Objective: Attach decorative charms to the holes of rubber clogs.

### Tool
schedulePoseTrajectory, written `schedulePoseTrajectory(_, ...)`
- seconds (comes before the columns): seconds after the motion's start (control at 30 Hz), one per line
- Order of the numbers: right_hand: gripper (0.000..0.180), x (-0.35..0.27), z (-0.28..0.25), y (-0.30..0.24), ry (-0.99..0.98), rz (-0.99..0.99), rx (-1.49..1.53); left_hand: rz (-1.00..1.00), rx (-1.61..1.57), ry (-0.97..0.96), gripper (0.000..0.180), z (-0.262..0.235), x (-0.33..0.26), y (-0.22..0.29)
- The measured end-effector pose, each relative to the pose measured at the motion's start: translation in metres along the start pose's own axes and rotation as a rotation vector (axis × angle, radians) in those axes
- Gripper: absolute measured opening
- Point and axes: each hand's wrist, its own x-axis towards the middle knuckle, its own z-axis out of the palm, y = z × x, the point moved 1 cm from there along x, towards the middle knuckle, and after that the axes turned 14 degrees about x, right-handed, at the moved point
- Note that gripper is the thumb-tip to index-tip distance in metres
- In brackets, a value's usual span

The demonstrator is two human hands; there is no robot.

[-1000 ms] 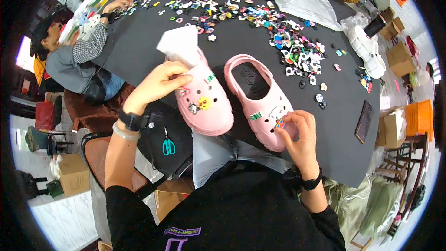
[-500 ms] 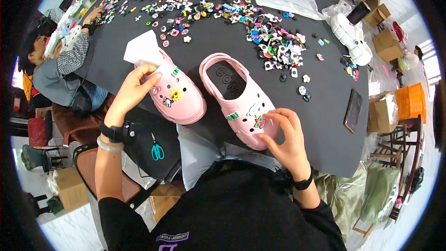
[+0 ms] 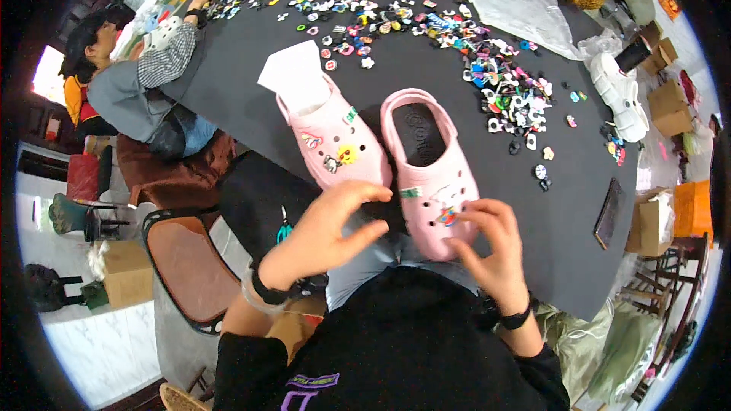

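Two pink clogs lie side by side at the near edge of the dark table. The left clog (image 3: 367, 170) has a white paper sheet (image 3: 295, 74) standing in its opening and carries a yellow sun charm (image 3: 346, 154) among others. On the right clog (image 3: 423, 237) sit a green charm (image 3: 410, 193) and a colourful star-like charm (image 3: 446, 217). My left hand (image 3: 324, 232) is in front of the left clog's toe, fingers apart and nothing between them. My right hand (image 3: 496, 247) grips the right clog's toe, fingertips by the star-like charm and thumb lower down.
Many small shoe charms (image 3: 506, 95) spread over the table's far side. A clear plastic sheet (image 3: 521, 15), white clogs (image 3: 620, 99) and a phone (image 3: 608, 213) lie to the right. Teal scissors (image 3: 284, 228) show beyond my left hand. Co-workers sit at the far side and left.
My left hand has left the paper and the left clog and come down toward the middle. The view has shifted, so the table appears further right. My right hand stays at the right clog.
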Motion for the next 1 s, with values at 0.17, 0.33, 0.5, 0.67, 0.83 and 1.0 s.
schedulePoseTrajectory(0.17, 0.034, -0.002, 0.011, 0.004, 0.007, -0.023, -0.021, 0.047, 0.041, 0.068, 0.048, 0.03, 0.004, 0.011)
schedulePoseTrajectory(0.33, 0.036, 0.002, 0.008, 0.004, -0.003, -0.068, -0.04, 0.093, 0.212, 0.189, 0.056, 0.028, 0.021, 0.023)
schedulePoseTrajectory(0.5, 0.04, 0.001, 0.007, 0.005, -0.036, -0.077, -0.031, 0.057, 0.401, -0.073, 0.048, 0.021, 0.073, 0.013)
schedulePoseTrajectory(0.67, 0.045, -0.008, 0.01, 0.004, -0.016, -0.082, 0.041, -0.092, 0.2, -0.744, 0.046, 0.004, 0.127, 0.006)
schedulePoseTrajectory(0.83, 0.046, -0.026, -0.013, 0.006, -0.017, -0.038, 0.071, 0.121, -0.012, -1.172, 0.042, 0.04, 0.141, 0.014)
schedulePoseTrajectory(1.0, 0.041, -0.049, -0.041, 0.009, -0.026, 0.023, 0.055, -0.01, -0.603, -1.289, 0.046, 0.086, 0.12, 0.023)
